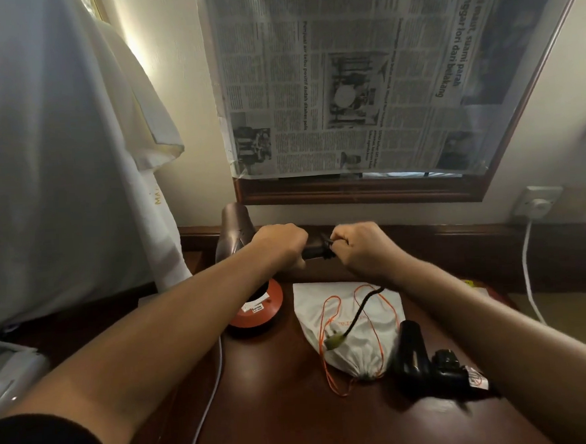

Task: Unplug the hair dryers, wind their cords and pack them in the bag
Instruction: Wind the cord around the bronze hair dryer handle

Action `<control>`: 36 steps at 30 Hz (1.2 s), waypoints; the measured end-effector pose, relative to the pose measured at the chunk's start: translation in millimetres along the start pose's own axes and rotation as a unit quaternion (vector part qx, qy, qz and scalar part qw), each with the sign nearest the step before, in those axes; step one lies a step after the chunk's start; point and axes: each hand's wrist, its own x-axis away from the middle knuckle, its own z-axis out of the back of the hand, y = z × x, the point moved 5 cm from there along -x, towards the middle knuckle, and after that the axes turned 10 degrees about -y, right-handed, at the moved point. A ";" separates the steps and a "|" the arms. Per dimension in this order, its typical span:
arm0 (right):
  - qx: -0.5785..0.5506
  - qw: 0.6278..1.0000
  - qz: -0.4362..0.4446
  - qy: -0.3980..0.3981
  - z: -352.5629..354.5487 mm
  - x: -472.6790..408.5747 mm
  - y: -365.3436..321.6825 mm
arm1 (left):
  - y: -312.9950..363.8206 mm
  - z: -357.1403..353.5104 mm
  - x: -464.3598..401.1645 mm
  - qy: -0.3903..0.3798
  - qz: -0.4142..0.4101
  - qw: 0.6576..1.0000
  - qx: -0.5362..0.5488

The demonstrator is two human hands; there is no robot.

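Newspaper headline reads "suami parah dilanggar lori dari belakang".

A bronze-brown hair dryer is being held above the desk's far edge, its black handle gripped at mid-height. Its black cord is hanging down, the plug resting on a white drawstring bag with orange strings, which is lying flat at the desk's middle. A black hair dryer is lying on its side just beside the bag, toward the right edge.
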 end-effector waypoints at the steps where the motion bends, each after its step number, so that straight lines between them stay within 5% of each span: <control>1: -0.023 1.000 -0.006 0.005 -5.1 2.1 1.3 | -1.7 2.3 -0.2 0.008 0.002 1.000 -0.002; 5: -0.073 0.997 -0.009 0.017 -30.6 12.2 5.6 | -5.5 7.4 0.3 0.021 0.004 1.000 0.005; 8: -0.216 0.976 -0.016 0.008 -50.7 16.4 11.8 | -6.7 7.7 -1.1 0.011 -0.003 0.999 0.046; 12: -0.453 0.889 -0.047 -0.044 -76.7 18.0 29.2 | -3.8 10.6 -1.1 0.021 -0.020 0.997 0.077; 18: -0.592 0.791 -0.070 -0.134 -94.4 10.6 55.5 | 0.5 12.3 6.1 0.044 -0.049 0.994 0.082; 30: -0.487 0.824 -0.094 -0.273 -63.0 -18.8 86.2 | 2.5 2.9 25.3 0.032 -0.100 0.994 0.012; 36: -0.291 0.898 -0.131 -0.303 -31.0 -38.2 79.6 | 20.4 -12.1 29.2 0.055 -0.124 0.988 -0.079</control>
